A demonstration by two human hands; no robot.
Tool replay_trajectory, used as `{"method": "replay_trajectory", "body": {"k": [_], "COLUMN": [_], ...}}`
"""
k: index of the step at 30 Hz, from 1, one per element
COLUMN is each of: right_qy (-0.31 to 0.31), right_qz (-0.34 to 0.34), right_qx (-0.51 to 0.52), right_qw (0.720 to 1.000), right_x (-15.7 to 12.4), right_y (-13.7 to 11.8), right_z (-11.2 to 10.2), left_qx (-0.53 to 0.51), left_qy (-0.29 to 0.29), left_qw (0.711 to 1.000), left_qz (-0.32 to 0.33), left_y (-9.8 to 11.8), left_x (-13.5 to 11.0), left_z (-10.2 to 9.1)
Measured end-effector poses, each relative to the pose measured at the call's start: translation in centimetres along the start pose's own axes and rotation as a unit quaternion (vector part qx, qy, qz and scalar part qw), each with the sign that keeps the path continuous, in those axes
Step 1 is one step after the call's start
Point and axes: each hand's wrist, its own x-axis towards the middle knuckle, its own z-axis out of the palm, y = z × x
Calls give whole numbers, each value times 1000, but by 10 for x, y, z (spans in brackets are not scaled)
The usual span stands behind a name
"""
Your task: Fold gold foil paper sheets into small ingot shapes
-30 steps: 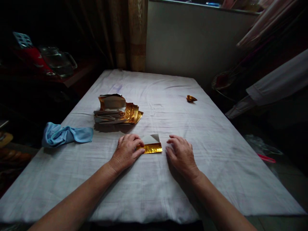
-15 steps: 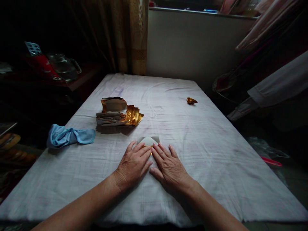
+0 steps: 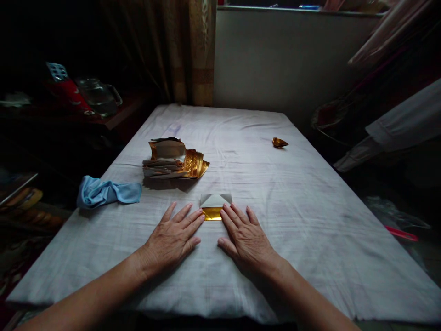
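A small sheet of gold foil paper [image 3: 212, 213] lies on the white cloth between my hands, its near edge folded up to show a gold strip. Its far part is pale grey, with slanting folds at the corners. My left hand [image 3: 175, 234] rests flat, fingers spread, with fingertips at the paper's left end. On the right end lie the fingertips of my right hand [image 3: 244, 230], also flat and spread. Beyond them to the left stands a stack of gold foil papers [image 3: 168, 163], bent and fanned. A folded gold paper piece [image 3: 279, 143] sits far right.
A crumpled blue cloth [image 3: 106, 192] lies at the left edge of the cloth-covered table [image 3: 310, 220]. Farther left, a glass jug [image 3: 99, 96] stands on a dark side table. Clothes [image 3: 406, 110] hang on the right, and a curtain [image 3: 200, 55] hangs at the back.
My left hand has slid left along the paper, baring the gold strip between my hands. My right hand stays on the right end. The whole view has shifted slightly.
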Motion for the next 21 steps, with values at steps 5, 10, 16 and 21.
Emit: {"method": "replay_trajectory", "body": {"k": [5, 10, 16, 21], "right_qy": [15, 1, 10, 27], "right_qz": [-54, -38, 2, 8], "right_qx": [13, 11, -38, -47], "right_qw": [998, 999, 999, 998], "right_x": [7, 0, -19, -18], "right_y": [-19, -9, 19, 12], "right_z": [4, 6, 2, -1], "left_qx": [9, 10, 5, -1], "left_qy": [12, 5, 3, -12], "left_qw": [1000, 1000, 1000, 1000], "left_qz": [9, 15, 18, 12], "left_y": [2, 1, -2, -1], "left_x": [1, 4, 3, 1], "left_z": [2, -2, -1, -2]}}
